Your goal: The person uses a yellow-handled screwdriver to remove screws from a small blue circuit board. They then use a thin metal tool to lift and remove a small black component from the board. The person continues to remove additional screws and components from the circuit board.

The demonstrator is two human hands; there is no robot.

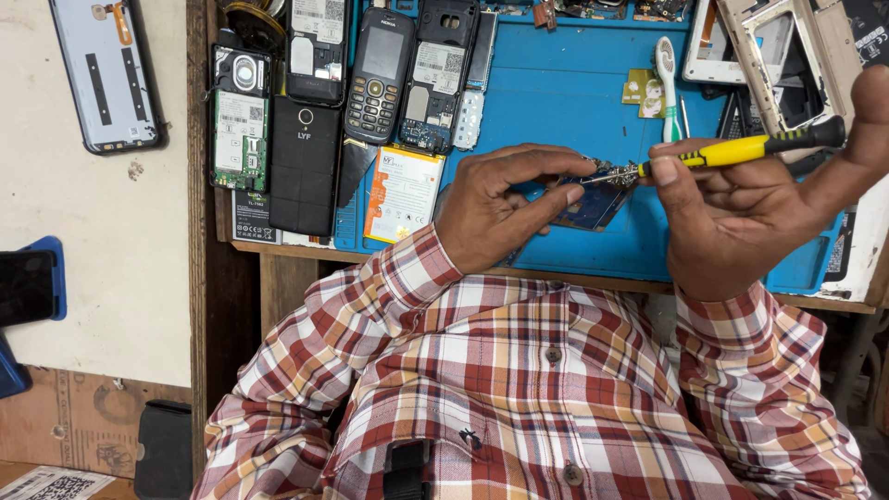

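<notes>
My right hand [750,213] grips a yellow and black screwdriver [741,148], its metal tip pointing left onto a small dark blue circuit board [597,204]. My left hand [505,199] pinches that board by its edge and holds it just above the blue work mat [565,93]. The thumbs of both hands nearly meet over the board. Part of the board is hidden under my left fingers.
Several opened phones and phone backs [306,102] lie in a row at the mat's left, with a white and orange battery [403,190] beside them. A white toothbrush [667,83] lies on the mat. A phone frame [778,56] sits at the right. A back cover [106,74] lies on the pale table at left.
</notes>
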